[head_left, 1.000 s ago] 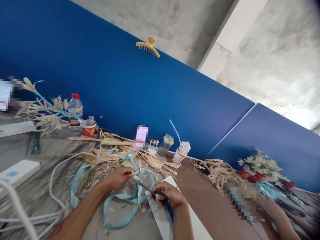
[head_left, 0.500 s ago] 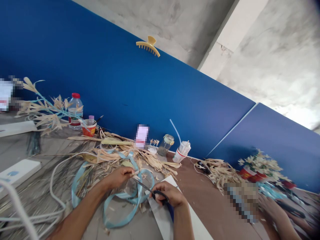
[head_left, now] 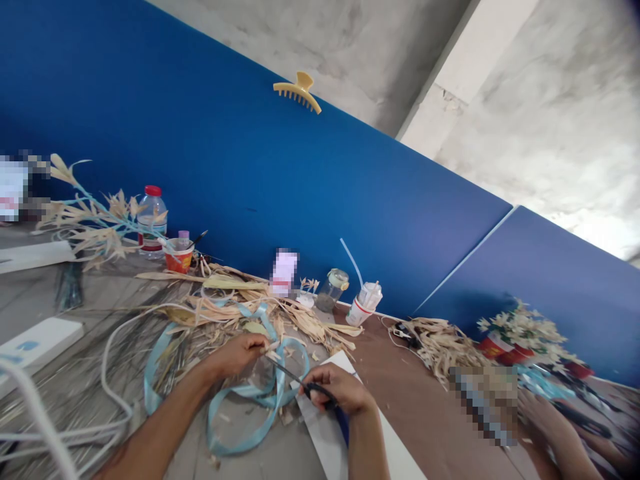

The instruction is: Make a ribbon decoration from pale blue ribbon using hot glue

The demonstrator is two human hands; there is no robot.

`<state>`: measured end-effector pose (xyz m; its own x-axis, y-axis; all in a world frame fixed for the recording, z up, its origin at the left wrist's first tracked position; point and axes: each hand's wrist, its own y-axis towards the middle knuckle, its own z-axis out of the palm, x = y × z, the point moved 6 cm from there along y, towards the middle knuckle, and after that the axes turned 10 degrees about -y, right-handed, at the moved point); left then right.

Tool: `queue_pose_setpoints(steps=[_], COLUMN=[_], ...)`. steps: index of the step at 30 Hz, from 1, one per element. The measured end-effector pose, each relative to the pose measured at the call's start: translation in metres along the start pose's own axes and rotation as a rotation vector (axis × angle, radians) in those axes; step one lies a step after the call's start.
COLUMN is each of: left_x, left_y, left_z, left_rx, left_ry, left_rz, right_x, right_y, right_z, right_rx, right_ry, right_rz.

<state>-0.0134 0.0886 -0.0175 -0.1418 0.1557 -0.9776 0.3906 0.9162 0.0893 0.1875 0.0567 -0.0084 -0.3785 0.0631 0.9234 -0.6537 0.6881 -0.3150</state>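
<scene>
Between the fingertips of my left hand (head_left: 244,353) is pinched a small pale piece of dried husk (head_left: 271,347). My right hand (head_left: 341,388) is closed round the black handles of a pair of scissors (head_left: 287,372), whose blades point left, with the tips at the husk piece. A light blue ribbon (head_left: 240,445) lies in loose loops below and behind both hands. Strips of dried husk (head_left: 300,321) are heaped just beyond them. Under my right wrist lies a white sheet or board (head_left: 325,427), with a dark blue object partly hidden by the wrist.
A white cable (head_left: 106,357) and thin wires spread at left. Along the blue partition (head_left: 225,167) stand a red-capped bottle (head_left: 151,223), a paper cup (head_left: 179,259), a glass jar (head_left: 332,293) and a white cup (head_left: 361,312). Another person's hand (head_left: 545,420) is at far right.
Hardly anything differs. Both hands, the husk piece and the scissors keep almost the same place, and the view has shifted very slightly.
</scene>
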Motion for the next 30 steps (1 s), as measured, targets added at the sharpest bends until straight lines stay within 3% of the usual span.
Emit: queue_pose_setpoints(steps=[5,8,10,13,16,18,25,30], left_x=[-0.003,-0.003,-0.003,-0.002,0.0,0.0,-0.011,-0.011], left_y=[0.0,0.002,0.003,0.004,0.004,0.003,-0.002,-0.005], left_z=[-0.001,-0.006,-0.012,-0.021,-0.027,-0.027,-0.016,-0.012], left_rx=[-0.028,-0.117,-0.182,-0.289,-0.36,-0.368,-0.318,-0.336], left_ry=[-0.05,-0.134,-0.176,-0.233,-0.312,-0.365,-0.492,-0.587], left_rz=[0.02,0.038,0.069,0.114,0.092,0.05,0.008,-0.01], right_x=[0.001,0.007,0.014,0.016,0.011,0.011,0.015,0.019], right_y=[-0.004,-0.007,-0.008,-0.005,0.001,0.005,0.009,0.014], right_z=[0.001,-0.003,-0.012,-0.033,-0.049,-0.051,-0.034,-0.024], right_rx=[0.002,-0.046,-0.174,-0.485,-0.802,-0.926,-0.935,-0.846], right_ry=[-0.038,0.011,0.065,0.039,-0.219,-0.442,-0.944,-1.057], right_rz=[0.021,-0.072,-0.201,-0.305,-0.191,-0.099,0.304,0.374])
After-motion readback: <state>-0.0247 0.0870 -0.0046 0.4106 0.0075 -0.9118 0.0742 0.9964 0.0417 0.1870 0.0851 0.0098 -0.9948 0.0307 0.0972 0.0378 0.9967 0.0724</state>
